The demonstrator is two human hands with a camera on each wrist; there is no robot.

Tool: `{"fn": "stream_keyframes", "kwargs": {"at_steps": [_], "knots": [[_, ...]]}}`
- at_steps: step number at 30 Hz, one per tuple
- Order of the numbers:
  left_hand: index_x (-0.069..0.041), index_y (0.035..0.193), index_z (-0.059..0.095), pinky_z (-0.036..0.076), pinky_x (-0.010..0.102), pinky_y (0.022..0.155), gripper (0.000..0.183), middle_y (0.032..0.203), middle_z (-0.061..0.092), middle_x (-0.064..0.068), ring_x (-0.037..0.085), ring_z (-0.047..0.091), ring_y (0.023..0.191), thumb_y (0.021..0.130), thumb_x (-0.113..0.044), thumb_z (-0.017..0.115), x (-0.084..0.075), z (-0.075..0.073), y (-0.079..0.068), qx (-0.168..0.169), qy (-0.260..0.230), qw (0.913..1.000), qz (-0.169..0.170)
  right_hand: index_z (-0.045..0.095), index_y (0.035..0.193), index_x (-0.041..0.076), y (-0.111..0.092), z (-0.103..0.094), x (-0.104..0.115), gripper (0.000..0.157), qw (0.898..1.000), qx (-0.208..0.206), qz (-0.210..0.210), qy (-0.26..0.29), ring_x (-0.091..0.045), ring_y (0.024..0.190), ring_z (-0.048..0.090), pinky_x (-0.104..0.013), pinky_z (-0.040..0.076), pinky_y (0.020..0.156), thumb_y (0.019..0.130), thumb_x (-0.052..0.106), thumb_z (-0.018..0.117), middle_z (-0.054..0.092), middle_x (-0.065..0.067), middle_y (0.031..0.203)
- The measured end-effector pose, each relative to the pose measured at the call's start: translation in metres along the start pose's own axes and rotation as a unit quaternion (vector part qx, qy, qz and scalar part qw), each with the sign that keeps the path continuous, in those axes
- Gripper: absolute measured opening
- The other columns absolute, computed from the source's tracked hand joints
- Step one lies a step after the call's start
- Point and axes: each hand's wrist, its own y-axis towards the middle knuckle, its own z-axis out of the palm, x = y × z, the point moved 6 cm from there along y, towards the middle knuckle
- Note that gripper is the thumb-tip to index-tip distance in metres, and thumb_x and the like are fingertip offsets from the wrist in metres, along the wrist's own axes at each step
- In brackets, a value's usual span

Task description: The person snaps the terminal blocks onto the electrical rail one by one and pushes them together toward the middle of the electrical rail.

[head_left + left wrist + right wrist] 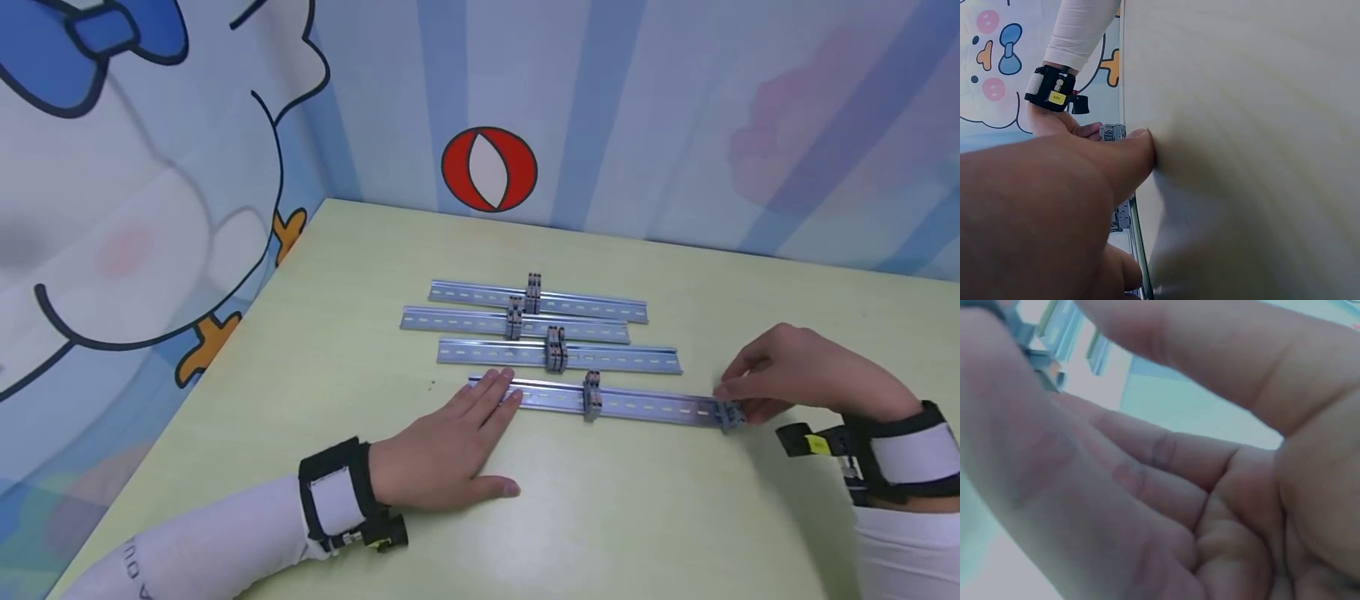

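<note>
The nearest slotted metal DIN rail (652,407) lies on the table between my hands. My left hand (442,458) is spread flat, its fingertips pressing on the rail's left end and the thumb out to the side. At the right end, my right hand (817,375) pinches a grey terminal block (727,415) between thumb and fingers. That block sits at the rail's end; in the right wrist view only a corner of a grey block (1047,369) shows past the fingers. A pair of grey-brown terminal blocks (592,396) stands upright near the rail's middle.
Behind lie three more slotted rails, the back rail (600,307), the second rail (457,318) and the third rail (487,352), each carrying upright terminal blocks near its middle. The pale table (600,517) meets a cartoon-printed wall (637,108) at the back and left.
</note>
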Motion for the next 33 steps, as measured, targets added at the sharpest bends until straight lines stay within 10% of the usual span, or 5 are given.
{"fn": "stream_keyframes", "kwargs": {"at_steps": [33], "knots": [[-0.003,0.157,0.011,0.012,0.044,0.125,0.095,0.166,-0.002,0.019,0.029,-0.004,0.153,0.094,-0.065,0.043,-0.0016,-0.0012,-0.0015,-0.006,0.007,1.0000,0.003,0.066,0.104,-0.007,0.0020,0.0031,0.0027,0.027,0.998,0.008,-0.017,0.052,-0.018,0.074,0.076,-0.034,0.062,0.069,0.085,0.012,0.067,0.073,-0.012,0.093]]}}
